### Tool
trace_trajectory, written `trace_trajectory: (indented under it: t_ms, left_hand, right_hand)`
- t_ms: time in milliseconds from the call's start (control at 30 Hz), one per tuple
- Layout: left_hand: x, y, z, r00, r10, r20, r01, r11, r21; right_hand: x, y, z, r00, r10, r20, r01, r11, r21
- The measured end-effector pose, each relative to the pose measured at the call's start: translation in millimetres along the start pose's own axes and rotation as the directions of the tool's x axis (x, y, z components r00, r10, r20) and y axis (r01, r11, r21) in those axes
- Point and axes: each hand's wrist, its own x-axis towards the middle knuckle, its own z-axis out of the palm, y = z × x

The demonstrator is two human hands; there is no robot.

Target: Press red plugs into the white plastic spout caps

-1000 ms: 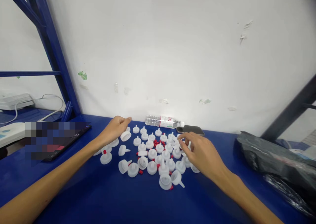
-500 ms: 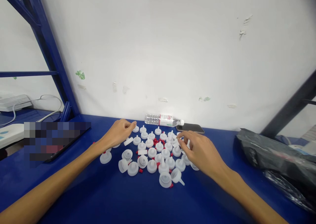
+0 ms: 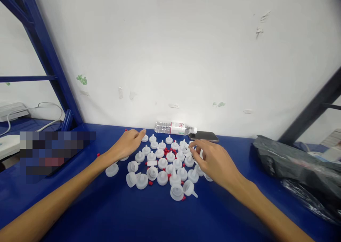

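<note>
A pile of several white plastic nozzle caps (image 3: 162, 165) lies on the blue table (image 3: 112, 210), with small red plugs (image 3: 167, 151) scattered among them. My left hand (image 3: 127, 145) rests at the pile's back left edge, its fingers loosely cupped and stretched along the caps, holding nothing. My right hand (image 3: 213, 160) hovers over the pile's right side with curved, spread fingers. Its fingertips touch the caps near the back right, and it covers a few of them.
A clear water bottle (image 3: 174, 127) lies against the white wall behind the pile, with a dark phone (image 3: 204, 136) to its right. A black plastic bag (image 3: 293, 167) lies at the right. A dark flat device (image 3: 53, 153) sits at the left, beside blue frame posts (image 3: 50, 68).
My left hand has slid right and inward, pushing loose caps at the left edge closer into the pile. My right hand has barely shifted. The view has tilted slightly.
</note>
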Motion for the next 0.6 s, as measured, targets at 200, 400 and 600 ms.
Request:
trace_trajectory:
  t_ms: [200, 400, 600]
  left_hand:
    - [5, -6, -0.4, 0.996, -0.057, 0.068, 0.068, 0.982, -0.174]
    - [15, -11, -4.8, 0.969, -0.177, 0.171, 0.219, 0.937, -0.272]
    - [11, -8, -8.1, 0.982, -0.138, 0.129, 0.169, 0.947, -0.273]
  right_hand:
    - [0, 0, 0, 1.0, 0.011, 0.011, -0.011, 1.0, -0.003]
    - [0, 2, 2, 1.0, 0.004, 0.006, -0.004, 1.0, 0.001]
    - [0, 0, 0, 1.0, -0.003, 0.02, 0.003, 1.0, 0.001]
